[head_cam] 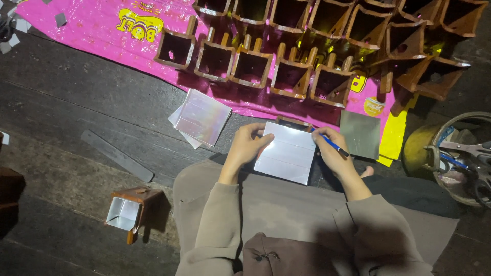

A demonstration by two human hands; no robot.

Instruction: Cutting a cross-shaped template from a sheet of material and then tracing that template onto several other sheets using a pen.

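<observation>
Sitting on a dark plank floor (61, 102), the person has a square sheet of shiny silver card (286, 153) resting on their lap, just in front of the knees. The left hand (249, 144) is clamped on the sheet's left edge, thumb on top and fingers curled underneath, pinning it flat. The right hand (330, 151) is wrapped around a blue pen (332, 144), tip pointing up and left toward the sheet's top right corner, so the pen hand sits right at the right edge while the left hand covers the opposite side. Faint crease lines run across the sheet left to right, so that's the way its long lines lie, going from one hand to the other.

Other stuff around: a small stack of the same silver sheets (202, 117) on the floor to the upper left, one more grey square sheet (360, 134) just right of the pen hand, a flat grey metal ruler (117, 156) further left, rows of open brown wooden box moulds (250, 66) on a pink plastic sack (97, 30), one foil-lined box (130, 207) tipped on its side, and a round bowl with scissors (460, 158) well off to the right.
</observation>
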